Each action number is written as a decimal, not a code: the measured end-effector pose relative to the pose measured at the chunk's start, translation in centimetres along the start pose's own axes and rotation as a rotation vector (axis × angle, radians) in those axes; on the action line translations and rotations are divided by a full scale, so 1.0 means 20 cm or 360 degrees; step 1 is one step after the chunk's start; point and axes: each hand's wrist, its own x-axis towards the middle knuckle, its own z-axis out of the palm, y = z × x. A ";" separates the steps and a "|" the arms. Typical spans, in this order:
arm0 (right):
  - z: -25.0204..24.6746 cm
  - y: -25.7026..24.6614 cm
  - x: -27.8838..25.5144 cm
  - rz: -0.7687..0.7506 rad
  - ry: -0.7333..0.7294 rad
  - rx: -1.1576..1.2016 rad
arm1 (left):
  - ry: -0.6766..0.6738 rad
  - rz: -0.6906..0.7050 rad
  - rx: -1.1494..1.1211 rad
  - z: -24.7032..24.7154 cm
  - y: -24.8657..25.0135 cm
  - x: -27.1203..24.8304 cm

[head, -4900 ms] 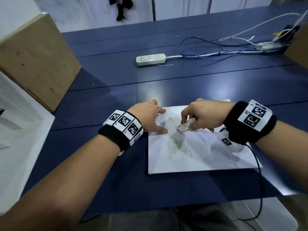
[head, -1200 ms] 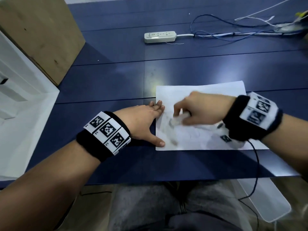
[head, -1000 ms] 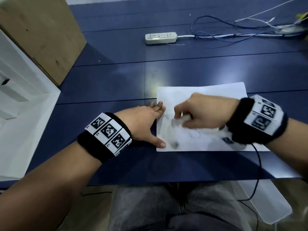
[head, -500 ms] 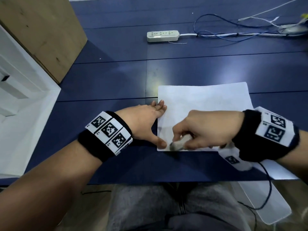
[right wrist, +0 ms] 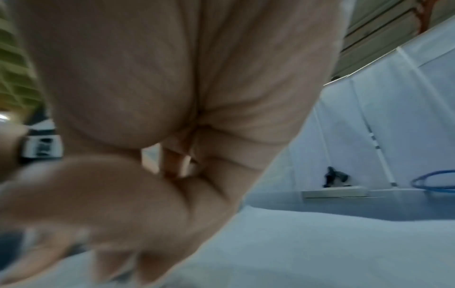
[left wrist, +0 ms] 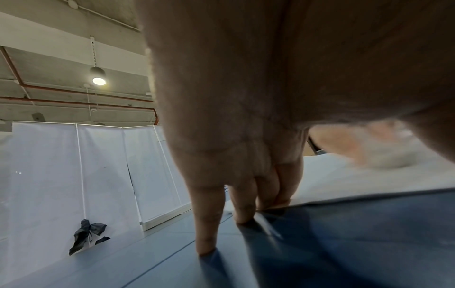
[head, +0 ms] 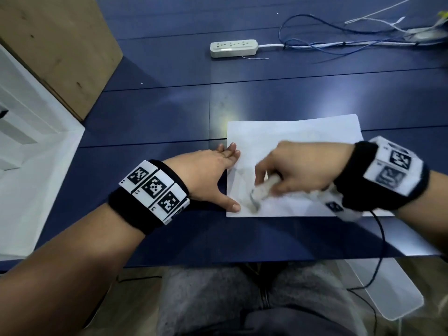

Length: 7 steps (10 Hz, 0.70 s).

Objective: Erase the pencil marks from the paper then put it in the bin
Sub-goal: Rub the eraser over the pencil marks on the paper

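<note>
A white sheet of paper (head: 295, 139) lies flat on the dark blue table (head: 157, 112), with faint grey smudges near its front left corner. My left hand (head: 213, 175) lies flat with straight fingers, its fingertips (left wrist: 275, 202) and thumb pressing the paper's left edge. My right hand (head: 291, 170) grips a white eraser (head: 261, 190) and holds its tip on the paper near that front left corner; it is blurred by motion. In the right wrist view the curled fingers (right wrist: 147, 194) hang over the paper (right wrist: 320, 249), and the eraser is hidden there.
A white bin or box (head: 36, 170) stands at the table's left end beside a wooden panel (head: 60, 44). A white power strip (head: 233, 47) and loose cables (head: 339, 42) lie at the back. White screens (left wrist: 74, 175) stand beyond the table.
The right hand rubs the eraser back and forth over the paper; half a second ago it was at the front edge, now a little farther in. The left hand stays put.
</note>
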 end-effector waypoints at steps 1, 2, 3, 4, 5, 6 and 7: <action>-0.08 0.10 0.06 0.0307 0.0255 -0.0073 | 0.0027 0.0002 -0.0006 0.00 0.01 -0.01; -0.06 0.09 0.02 0.0216 0.0268 -0.0112 | 0.0034 0.0003 -0.0013 0.00 0.01 -0.01; 0.01 -0.01 -0.05 -0.0081 -0.0009 -0.0008 | 0.0016 0.0000 -0.0017 0.00 0.00 0.00; 0.00 0.00 -0.02 -0.0038 0.0011 -0.0087 | 0.0017 0.0002 -0.0012 0.00 0.00 0.00; -0.07 0.11 0.05 0.0278 0.0261 -0.0141 | 0.0018 -0.0001 -0.0002 0.00 0.01 0.00; -0.06 0.13 0.04 0.0249 0.0310 -0.0135 | 0.0012 -0.0005 -0.0005 0.00 0.00 0.00; 0.03 -0.01 -0.05 -0.0086 0.0002 -0.0022 | 0.0005 -0.0001 -0.0016 0.00 0.00 0.00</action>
